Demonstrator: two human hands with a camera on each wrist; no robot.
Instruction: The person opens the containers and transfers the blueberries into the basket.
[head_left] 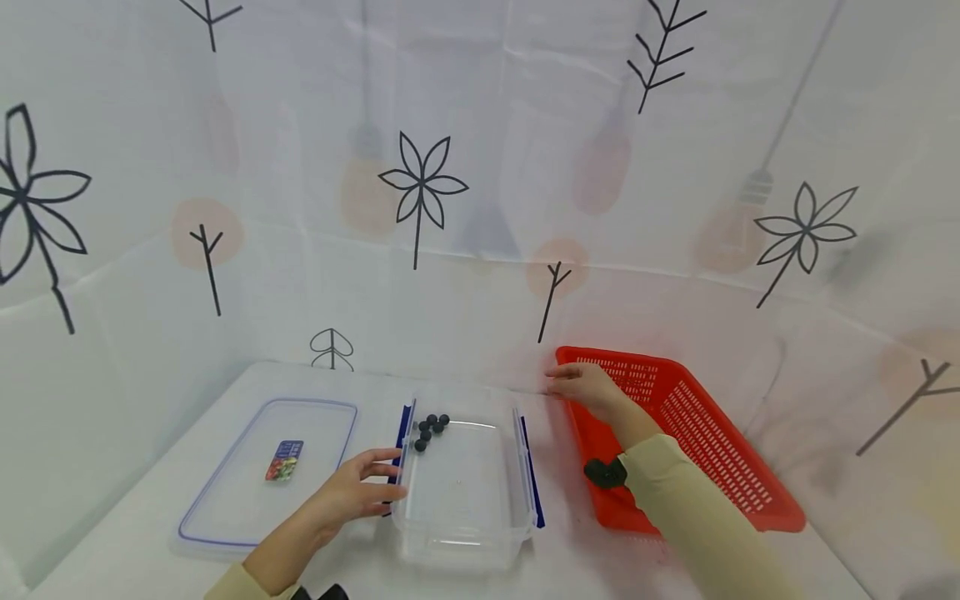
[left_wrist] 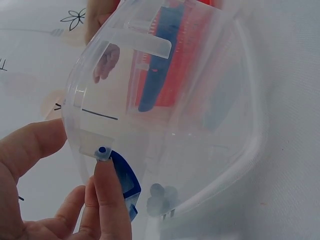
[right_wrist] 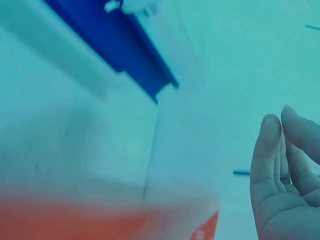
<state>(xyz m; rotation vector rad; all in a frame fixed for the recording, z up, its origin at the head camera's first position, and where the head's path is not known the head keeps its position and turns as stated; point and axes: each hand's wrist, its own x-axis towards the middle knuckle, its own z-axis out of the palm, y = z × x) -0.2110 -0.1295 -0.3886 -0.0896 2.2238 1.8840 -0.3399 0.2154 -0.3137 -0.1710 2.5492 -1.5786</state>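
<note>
A clear plastic box stands uncovered on the table, with blue side latches hanging down. Several small dark round balls, like blueberries, lie inside at its far left. My left hand is at the box's left side, thumb apart, fingertips touching the blue latch and the rim. Over the near-left edge of a red slotted basket is my right hand. Its thumb and fingertips come close together, with nothing visible between them.
Left of the box lies a clear lid with a blue seal and a colourful label. The basket stands to the right, its inside partly hidden by my right arm. Behind the white table hangs a patterned cloth.
</note>
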